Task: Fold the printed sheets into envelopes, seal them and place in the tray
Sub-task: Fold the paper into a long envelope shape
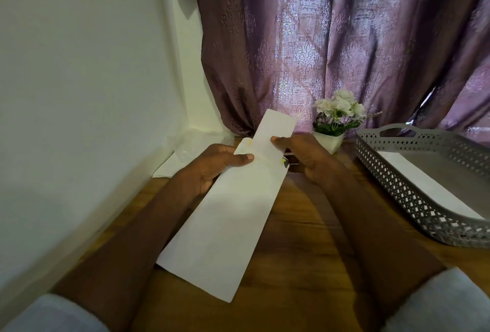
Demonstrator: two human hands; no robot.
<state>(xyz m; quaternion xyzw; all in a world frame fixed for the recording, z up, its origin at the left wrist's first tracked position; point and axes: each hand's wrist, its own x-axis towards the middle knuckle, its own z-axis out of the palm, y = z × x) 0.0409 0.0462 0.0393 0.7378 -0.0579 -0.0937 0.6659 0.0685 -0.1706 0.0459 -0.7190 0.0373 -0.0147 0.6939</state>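
Note:
A long white envelope [225, 225] lies tilted over the wooden table [305, 252], its open end away from me. My left hand [212, 167] grips that open end, thumb on top. A folded white sheet [275, 130] sticks halfway out of the opening. My right hand [305, 154] pinches the sheet at its right edge, thumb on the paper. A grey perforated tray [397, 188] sits at the right with a white envelope [424, 186] lying flat inside it.
A small white pot of white flowers [335, 119] stands just behind my right hand. More white papers [169, 170] lie by the wall at the left. A purple curtain [344, 40] hangs behind the table.

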